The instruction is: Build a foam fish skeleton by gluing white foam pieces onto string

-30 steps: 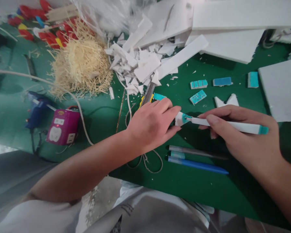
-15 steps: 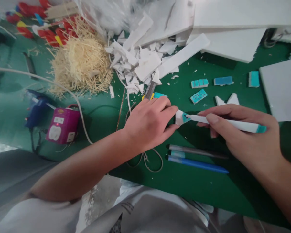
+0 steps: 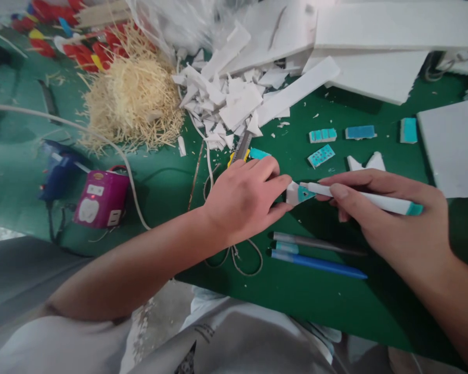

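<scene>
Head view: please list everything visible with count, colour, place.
Marker: one, white, right hand
Held foam: one, white-teal, left hand
Pens: two, grey and blue, front
Cap: one, teal, between pens
Blocks: several, teal or blue, right
Cutter: one, yellow-grey, centre
Scraps: many, white, centre
Boards: several, white, right
Straw heap: one, yellowish, left
Glue gun: one, blue, left
Socket: one, magenta, left
Oddments: several, multicoloured, left
Cables: several, white and dark, left
Table: one, green, below
Hands: two, bare, centre and right

Shirt print [image 3: 205, 333] tiny, no legible txt
</scene>
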The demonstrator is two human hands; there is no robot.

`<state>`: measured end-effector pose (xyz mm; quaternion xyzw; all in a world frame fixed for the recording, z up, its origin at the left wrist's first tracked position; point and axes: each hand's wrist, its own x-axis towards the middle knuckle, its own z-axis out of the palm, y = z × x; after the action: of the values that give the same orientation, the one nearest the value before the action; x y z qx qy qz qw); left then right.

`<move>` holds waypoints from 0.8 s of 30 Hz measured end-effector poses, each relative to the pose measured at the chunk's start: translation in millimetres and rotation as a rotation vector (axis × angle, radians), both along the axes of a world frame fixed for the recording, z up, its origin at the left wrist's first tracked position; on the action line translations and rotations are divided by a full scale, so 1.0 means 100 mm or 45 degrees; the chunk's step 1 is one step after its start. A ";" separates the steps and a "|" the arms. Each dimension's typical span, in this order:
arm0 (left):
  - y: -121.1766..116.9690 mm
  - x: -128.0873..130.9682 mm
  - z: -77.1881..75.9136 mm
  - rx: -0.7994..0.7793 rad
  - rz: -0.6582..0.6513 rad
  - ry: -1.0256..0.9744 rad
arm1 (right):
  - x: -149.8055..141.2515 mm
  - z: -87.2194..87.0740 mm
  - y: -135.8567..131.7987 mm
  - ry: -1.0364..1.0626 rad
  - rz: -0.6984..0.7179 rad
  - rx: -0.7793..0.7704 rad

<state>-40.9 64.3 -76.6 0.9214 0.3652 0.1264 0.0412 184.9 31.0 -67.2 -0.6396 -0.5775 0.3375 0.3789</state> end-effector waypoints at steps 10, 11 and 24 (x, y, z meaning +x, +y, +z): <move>0.01 0.01 0.02 -0.049 0.033 0.051 | 0.04 0.02 -0.03 -0.067 0.056 -0.041; 0.01 0.01 0.02 -0.043 0.032 0.050 | 0.03 0.02 -0.03 -0.065 0.077 -0.056; 0.01 0.02 -0.01 -0.033 0.034 0.041 | -0.01 0.01 0.00 -0.021 0.010 -0.025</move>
<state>-39.1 65.3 -77.8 0.9178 0.3796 0.1074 0.0457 184.2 30.6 -65.9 -0.6439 -0.5796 0.3394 0.3664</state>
